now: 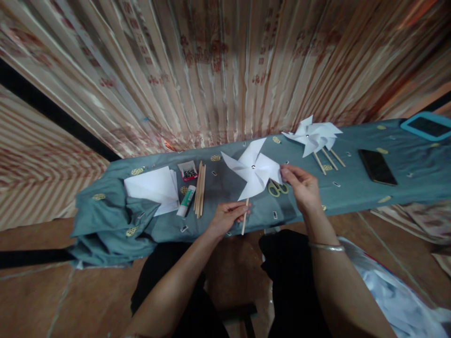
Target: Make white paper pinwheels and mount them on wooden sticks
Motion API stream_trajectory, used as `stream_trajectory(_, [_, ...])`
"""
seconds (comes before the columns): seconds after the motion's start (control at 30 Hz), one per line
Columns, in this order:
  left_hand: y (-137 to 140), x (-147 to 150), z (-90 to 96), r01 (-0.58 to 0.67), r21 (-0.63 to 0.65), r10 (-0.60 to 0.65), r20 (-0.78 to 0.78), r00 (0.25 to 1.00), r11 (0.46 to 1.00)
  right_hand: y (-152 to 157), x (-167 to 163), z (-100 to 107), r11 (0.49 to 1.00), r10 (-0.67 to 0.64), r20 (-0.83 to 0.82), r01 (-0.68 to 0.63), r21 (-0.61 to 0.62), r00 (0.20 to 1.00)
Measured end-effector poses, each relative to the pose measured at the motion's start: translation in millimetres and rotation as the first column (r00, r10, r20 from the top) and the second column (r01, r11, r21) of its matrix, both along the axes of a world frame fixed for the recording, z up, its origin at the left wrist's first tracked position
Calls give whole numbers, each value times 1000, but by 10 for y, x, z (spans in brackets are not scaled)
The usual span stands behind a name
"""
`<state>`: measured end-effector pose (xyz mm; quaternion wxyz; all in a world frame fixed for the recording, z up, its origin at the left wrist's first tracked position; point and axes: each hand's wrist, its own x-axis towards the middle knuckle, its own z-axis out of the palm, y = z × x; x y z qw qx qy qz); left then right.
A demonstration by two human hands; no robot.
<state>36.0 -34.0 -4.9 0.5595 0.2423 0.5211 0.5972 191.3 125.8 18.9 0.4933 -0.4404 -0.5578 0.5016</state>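
Observation:
A white paper pinwheel (252, 170) with a shiny pin at its centre is held over the front of the table. My left hand (228, 217) is closed around its wooden stick (244, 224), below the paper blades. At the right, my right hand (300, 184) pinches the edge of one blade between thumb and fingers. Partly hidden behind the pinwheel, scissors with yellow-green handles (278, 188) lie on the cloth. Farther back to the right, several finished-looking pinwheels (313, 136) lie stacked together, their sticks pointing toward me.
Left on the green cloth (116, 206) are white paper sheets (151, 185), a red-and-white box of pins (188, 172), a glue stick (186, 201) and several wooden sticks (199, 190). A phone (377, 167) and a blue-framed tablet (428, 126) lie right. A bag of paper scraps (391, 291) stands below.

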Motion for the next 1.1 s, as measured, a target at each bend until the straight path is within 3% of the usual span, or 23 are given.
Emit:
stream_trajectory(0.17, [8, -13, 8, -17, -4, 17, 9, 1000, 1000, -56, -47, 49, 997, 22, -53, -26, -75, 998])
stream_trajectory(0.53, [45, -20, -39, -63, 5, 62, 20, 998, 998, -108, -94, 28, 998, 25, -65, -29, -61, 998])
stream_trajectory(1.1, [70, -30, -66, -109, -1, 109, 28, 994, 994, -271, -200, 51, 981, 122, -65, -130, -142, 990])
